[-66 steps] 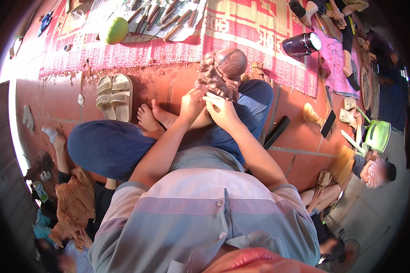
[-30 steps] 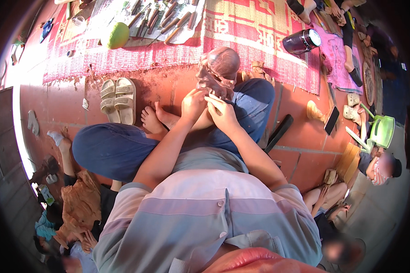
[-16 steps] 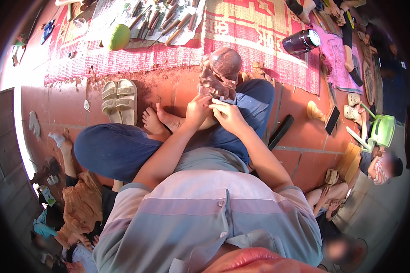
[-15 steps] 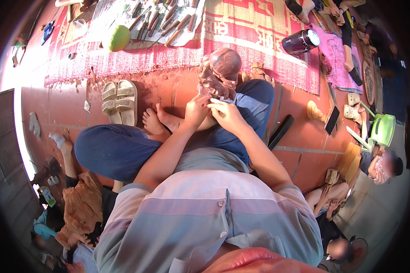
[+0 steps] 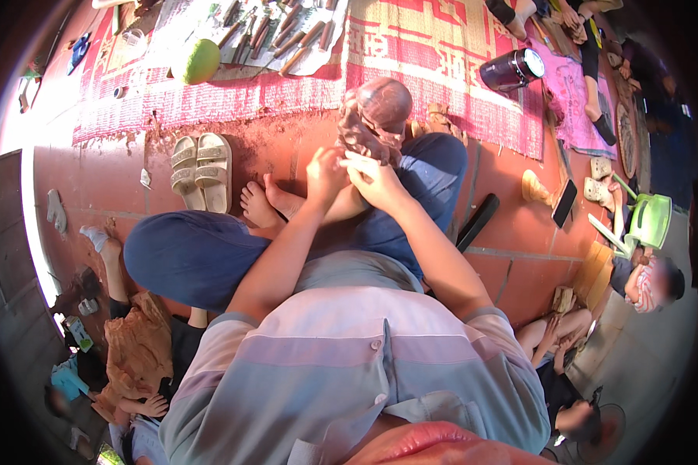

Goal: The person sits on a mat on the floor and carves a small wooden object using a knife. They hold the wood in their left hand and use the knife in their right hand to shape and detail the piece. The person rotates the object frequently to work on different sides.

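A reddish-brown carved wooden figure point(image 5: 383, 108) with a smooth rounded top and a craggy lower part stands between my crossed legs and the mat. My left hand point(image 5: 327, 173) is at its near left side, with the fingers curled and closed. Right beside it, my right hand point(image 5: 375, 181) has its fingers bent together against the near base of the carving. The fingertips of both hands meet there. Whatever is pinched between them is too small or hidden to make out.
Carving tools point(image 5: 287, 39) with wooden handles lie on a sheet on the red patterned mat point(image 5: 434, 108). Near them are a green round fruit point(image 5: 202, 62) and a dark lit lamp point(image 5: 512, 70). Beige sandals point(image 5: 212, 174) rest left of my feet. Other people sit around.
Both hands have shifted slightly up along the base of the carving, the left one turning more upright. The carving has tilted or moved slightly away from me.
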Motion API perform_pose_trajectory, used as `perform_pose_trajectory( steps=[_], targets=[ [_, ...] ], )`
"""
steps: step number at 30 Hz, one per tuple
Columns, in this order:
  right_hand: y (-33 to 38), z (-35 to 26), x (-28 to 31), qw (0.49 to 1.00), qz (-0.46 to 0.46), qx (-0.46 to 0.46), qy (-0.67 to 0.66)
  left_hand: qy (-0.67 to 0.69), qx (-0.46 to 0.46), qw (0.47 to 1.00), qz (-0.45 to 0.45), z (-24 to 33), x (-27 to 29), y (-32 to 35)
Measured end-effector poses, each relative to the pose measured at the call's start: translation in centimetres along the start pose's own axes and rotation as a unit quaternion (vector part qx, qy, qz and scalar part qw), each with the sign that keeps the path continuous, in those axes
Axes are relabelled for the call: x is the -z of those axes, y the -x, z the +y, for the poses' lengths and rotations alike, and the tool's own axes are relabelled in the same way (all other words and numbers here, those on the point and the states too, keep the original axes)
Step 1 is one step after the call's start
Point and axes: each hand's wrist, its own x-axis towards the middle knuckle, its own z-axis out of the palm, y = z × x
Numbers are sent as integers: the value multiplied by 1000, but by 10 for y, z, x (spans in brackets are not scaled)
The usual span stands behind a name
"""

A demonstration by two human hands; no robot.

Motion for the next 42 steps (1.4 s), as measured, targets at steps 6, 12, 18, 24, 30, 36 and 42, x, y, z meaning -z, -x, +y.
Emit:
perform_pose_trajectory(
  steps=[6, 12, 18, 24, 30, 36, 42],
  targets=[
    [25, 4, 17, 1000, -20, -19, 0, 40, -34, 998, -24, 10, -8, 14],
    [2, 2, 7, 997, -53, -57, -20, -7, 6, 999, 34, 2, 0, 1],
    [17, -2, 14, 998, -35, -35, 27, 28, -4, 999, -24, 15, -4, 12],
    [7, 10, 4, 998, -40, -47, -23, -10, 15, 999, 39, 0, -4, 4],
    [18, -9, 16, 999, -21, -3, 36, 41, -4, 999, -30, 8, -7, 11],
    [13, -2, 2, 999, 14, 34, -27, 28, -4, 999, 34, 7, 0, 12],
    [10, -7, 4, 997, -18, 7, 72, 33, -15, 999, 0, 10, -1, 14]
  ],
)
